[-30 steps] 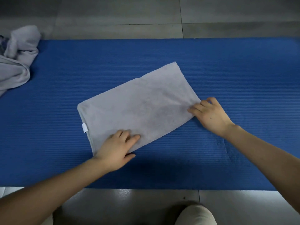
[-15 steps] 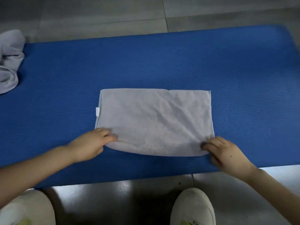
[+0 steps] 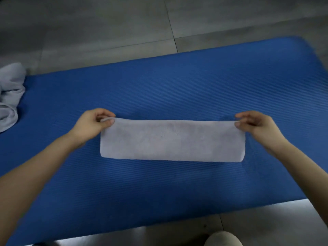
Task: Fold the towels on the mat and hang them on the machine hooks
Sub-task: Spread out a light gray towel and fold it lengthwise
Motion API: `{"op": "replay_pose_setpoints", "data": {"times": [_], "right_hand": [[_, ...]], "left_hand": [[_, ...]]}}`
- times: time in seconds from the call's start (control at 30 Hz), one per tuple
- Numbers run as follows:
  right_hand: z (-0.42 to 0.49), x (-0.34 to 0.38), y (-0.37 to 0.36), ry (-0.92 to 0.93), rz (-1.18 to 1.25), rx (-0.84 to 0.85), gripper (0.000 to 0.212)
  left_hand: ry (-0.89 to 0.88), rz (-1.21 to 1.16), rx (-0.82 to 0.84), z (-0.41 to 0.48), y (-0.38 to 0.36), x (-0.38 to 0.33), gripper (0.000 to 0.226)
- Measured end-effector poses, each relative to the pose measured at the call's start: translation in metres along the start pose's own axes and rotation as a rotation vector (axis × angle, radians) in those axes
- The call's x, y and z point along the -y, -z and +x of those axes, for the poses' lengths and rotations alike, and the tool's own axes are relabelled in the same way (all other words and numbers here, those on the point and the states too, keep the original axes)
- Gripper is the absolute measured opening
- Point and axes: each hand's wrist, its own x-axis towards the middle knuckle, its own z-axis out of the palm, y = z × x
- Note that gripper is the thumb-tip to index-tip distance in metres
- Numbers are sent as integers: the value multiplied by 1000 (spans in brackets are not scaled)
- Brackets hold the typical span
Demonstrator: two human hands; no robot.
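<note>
Left hand point(image 3: 92, 125) and right hand point(image 3: 255, 125) each pinch a far corner of the towel point(image 3: 172, 141) stretched between them; uneven lowering could skew the fold.

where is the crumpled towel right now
In the head view the crumpled towel sits at the far left edge, at the mat's left end, apart from the left hand, which pinches the folded towel mid-mat.

Both bare forearms reach forward over the near edge of the mat point(image 3: 177, 89), spread wide apart. The left hand point(image 3: 92, 124) and the right hand point(image 3: 255, 125) each pinch a far corner of the towel point(image 3: 172, 141) between thumb and curled fingers.
</note>
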Motion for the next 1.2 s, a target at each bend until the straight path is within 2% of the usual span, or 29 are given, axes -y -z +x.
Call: {"op": "replay_pose_setpoints", "data": {"times": [0.07, 0.13, 0.2, 0.27, 0.33, 0.4, 0.43, 0.53, 0.6, 0.7, 0.8, 1.0, 1.1, 1.2], "right_hand": [[18, -4, -9, -24, -43, -26, 18], [29, -12, -17, -48, -134, -31, 15], [33, -22, -23, -65, -196, -34, 11], [29, -28, -27, -59, -270, -87, 12], [17, -30, -31, 116, -538, -289, 17], [-2, -29, -38, 445, -774, -473, 20], [-14, -27, -45, 603, -813, -481, 21], [-46, -30, -79, 953, -868, -266, 25], [-54, -43, -101, 1035, -988, -117, 29], [-49, -63, -119, 955, -1165, -24, 40], [-42, -69, -121, 946, -1199, -54, 36], [-38, -43, -122, 999, -1093, -176, 27], [-40, -13, -115, 915, -1031, -242, 29], [-33, 18, -103, 788, -1049, -183, 23]], "left_hand": [[18, 70, -42, 16, -10, 8, 8], [38, 259, -54, 25, -22, 17, 7], [49, 428, -93, 29, -34, 24, 15], [21, 581, -208, 28, -42, 25, 24], [-80, 709, -382, 20, -51, 20, 27], [-313, 756, -507, 5, -66, 9, 24], [-458, 744, -493, -7, -77, 1, 21], [-864, 604, -257, -45, -123, -8, 18], [-957, 669, -128, -62, -151, -4, 21], [-810, 812, -57, -70, -174, 1, 30], [-753, 813, -52, -69, -182, 0, 32], [-802, 894, -86, -65, -177, -6, 33], [-903, 899, -166, -59, -168, -19, 48], [-909, 812, -169, -54, -152, -42, 65]]}}
